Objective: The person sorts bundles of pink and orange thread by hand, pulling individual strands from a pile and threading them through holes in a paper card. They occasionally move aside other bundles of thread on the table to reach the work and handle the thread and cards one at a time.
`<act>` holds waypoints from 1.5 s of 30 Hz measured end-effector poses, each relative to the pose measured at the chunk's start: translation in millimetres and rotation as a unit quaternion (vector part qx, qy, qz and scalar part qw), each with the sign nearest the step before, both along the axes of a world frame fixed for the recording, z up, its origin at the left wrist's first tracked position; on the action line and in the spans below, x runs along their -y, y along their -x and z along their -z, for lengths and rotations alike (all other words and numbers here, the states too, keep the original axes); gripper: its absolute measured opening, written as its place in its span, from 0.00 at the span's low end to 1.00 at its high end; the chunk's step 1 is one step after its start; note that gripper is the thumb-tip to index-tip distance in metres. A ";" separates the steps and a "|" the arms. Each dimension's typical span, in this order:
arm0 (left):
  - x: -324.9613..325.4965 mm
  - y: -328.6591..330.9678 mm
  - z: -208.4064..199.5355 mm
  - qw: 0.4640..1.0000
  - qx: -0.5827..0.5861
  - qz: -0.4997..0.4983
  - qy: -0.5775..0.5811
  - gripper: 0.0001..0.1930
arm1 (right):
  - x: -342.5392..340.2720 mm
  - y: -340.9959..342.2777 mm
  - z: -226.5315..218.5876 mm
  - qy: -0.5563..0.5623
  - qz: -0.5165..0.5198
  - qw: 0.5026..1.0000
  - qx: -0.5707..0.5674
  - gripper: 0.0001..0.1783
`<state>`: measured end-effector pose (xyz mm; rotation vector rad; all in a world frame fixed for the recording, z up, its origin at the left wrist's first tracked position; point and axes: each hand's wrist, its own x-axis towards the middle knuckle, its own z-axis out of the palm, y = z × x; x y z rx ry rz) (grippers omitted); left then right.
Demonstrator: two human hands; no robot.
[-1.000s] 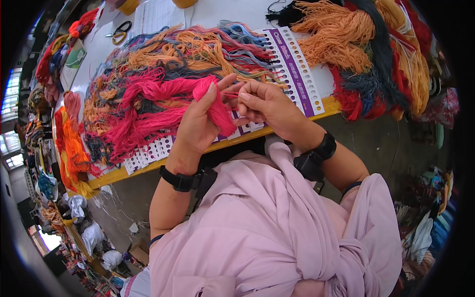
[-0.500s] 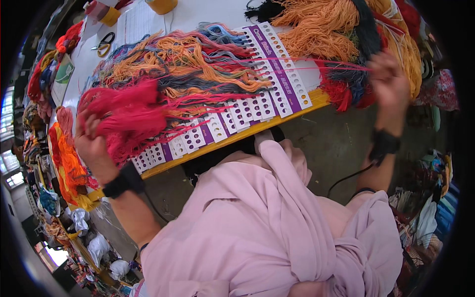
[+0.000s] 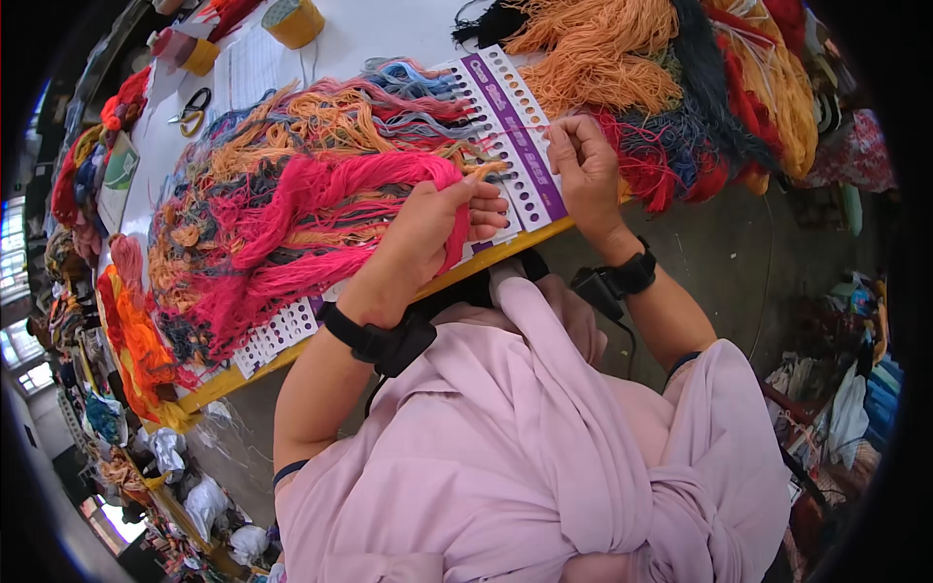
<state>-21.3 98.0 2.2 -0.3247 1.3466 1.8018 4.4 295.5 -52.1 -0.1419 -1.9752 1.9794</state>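
A bright pink skein of thread (image 3: pixel 321 189) lies across the multicoloured threads on the table. Its near loop bends around my left hand (image 3: pixel 432 228), whose fingers are curled in with the strands running at the palm. Beside the right edge of a white and purple punched card (image 3: pixel 505 126), my right hand (image 3: pixel 585 167) is closed with thumb and forefinger pinched together. What sits in that pinch is too fine to make out. Orange, blue, grey and pink threads (image 3: pixel 292 126) are tied along the card's left row of holes.
Bundles of peach thread (image 3: pixel 603 58) and dark blue thread (image 3: pixel 705 78) lie at the far right. Scissors (image 3: pixel 194 112), a yellow-based cup (image 3: pixel 293 24) and a paper sheet (image 3: pixel 243 68) are at the back left. The table's yellow edge (image 3: pixel 219 387) runs before me.
My left hand has come in from the far left, bringing the pink skein over the threads. My right hand has moved left to the card; the pink strands stretched toward it no longer show.
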 end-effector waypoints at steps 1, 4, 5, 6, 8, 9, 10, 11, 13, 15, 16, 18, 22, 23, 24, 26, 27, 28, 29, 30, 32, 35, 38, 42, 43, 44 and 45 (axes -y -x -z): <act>-2.0 0.2 2.0 1.000 0.001 0.004 0.001 0.17 | 2.5 0.8 0.9 -0.010 0.045 0.999 -0.005 0.04; -5.5 0.3 5.8 1.000 0.005 -0.007 -0.004 0.15 | 11.3 7.9 3.2 -0.039 0.047 0.998 0.009 0.05; -6.8 0.7 6.4 1.000 -0.008 -0.007 0.002 0.14 | 11.6 9.1 6.2 -0.056 0.040 0.998 0.006 0.05; -8.0 1.0 7.5 1.000 -0.021 -0.008 0.008 0.12 | 13.1 8.1 3.7 -0.056 0.041 0.998 0.006 0.05; -11.0 6.4 16.9 0.988 -0.119 0.050 0.082 0.10 | 17.0 6.4 -6.4 -0.125 -0.014 0.992 0.019 0.06; -12.8 8.7 20.7 0.958 -0.216 0.107 0.157 0.08 | 16.1 5.4 -8.3 -0.160 -0.048 0.986 0.029 0.06; -16.0 9.2 22.5 0.958 -0.216 0.106 0.156 0.08 | 14.7 6.0 -10.6 -0.160 -0.049 0.985 0.029 0.06; -20.0 8.9 24.0 0.936 -0.267 0.093 0.209 0.09 | 13.2 7.0 -13.7 -0.166 -0.064 0.984 0.034 0.06; -22.9 10.8 24.3 0.909 -0.316 0.080 0.262 0.10 | 4.4 9.3 -23.1 -0.169 -0.081 0.981 0.039 0.06; -22.7 11.3 20.0 0.925 -0.261 0.075 0.266 0.10 | -9.9 11.7 -32.8 -0.211 -0.193 0.956 0.069 0.05; -23.0 11.7 18.0 0.925 -0.262 0.077 0.265 0.10 | -13.7 13.5 -31.9 -0.211 -0.190 0.956 0.070 0.05; -20.2 13.7 14.9 0.952 -0.214 0.090 0.202 0.09 | -20.1 17.2 -30.2 -0.264 -0.313 0.909 0.080 0.03; -10.2 17.9 33.8 0.979 -0.175 0.063 0.084 0.07 | -19.8 24.5 -42.2 -0.293 -0.355 0.879 0.120 0.03; -10.4 16.9 36.7 0.983 -0.167 0.050 0.058 0.06 | -20.0 25.4 -39.8 -0.294 -0.356 0.879 0.119 0.03; -10.9 15.8 37.9 0.986 -0.159 0.036 0.032 0.05 | -20.1 26.1 -35.7 -0.289 -0.355 0.883 0.105 0.03; -15.6 14.6 30.8 0.985 -0.160 0.039 0.059 0.04 | -20.8 27.3 -32.0 -0.282 -0.356 0.886 0.092 0.03; -18.1 13.8 28.4 0.982 -0.163 0.042 0.084 0.04 | -20.0 28.2 -32.4 -0.291 -0.353 0.884 0.095 0.02; -19.8 13.1 28.6 0.982 -0.164 0.041 0.084 0.04 | -18.2 28.6 -33.8 -0.301 -0.350 0.882 0.097 0.03; -22.1 12.9 28.9 0.971 -0.188 0.063 0.133 0.04 | -17.3 28.6 -34.7 -0.301 -0.351 0.881 0.096 0.03; -22.6 12.5 29.0 0.957 -0.211 0.085 0.182 0.04 | -16.6 28.7 -35.5 -0.307 -0.355 0.875 0.117 0.04; -20.2 10.9 18.1 0.935 -0.256 0.097 0.225 0.04 | -16.6 28.5 -37.1 -0.312 -0.355 0.870 0.140 0.05; -5.5 16.3 19.6 0.932 -0.277 0.085 0.218 0.04 | -8.8 23.3 -41.0 -0.411 -0.333 0.836 0.147 0.08; 3.0 20.8 15.3 0.976 -0.186 0.059 0.101 0.05 | -7.9 23.9 -35.1 -0.457 -0.315 0.828 0.076 0.08; 15.3 25.5 20.4 0.996 -0.033 -0.010 -0.085 0.07 | -13.3 23.0 -36.1 -0.441 -0.338 0.827 0.087 0.09; 19.4 26.6 22.2 0.989 0.015 -0.027 -0.145 0.08 | -14.2 22.3 -37.0 -0.425 -0.347 0.832 0.085 0.10; 20.2 25.9 24.0 0.989 0.015 -0.027 -0.145 0.08 | -16.7 22.1 -35.5 -0.425 -0.347 0.832 0.085 0.10; 20.6 24.5 25.7 0.989 0.004 -0.031 -0.146 0.08 | -20.4 22.5 -33.0 -0.406 -0.360 0.837 0.071 0.10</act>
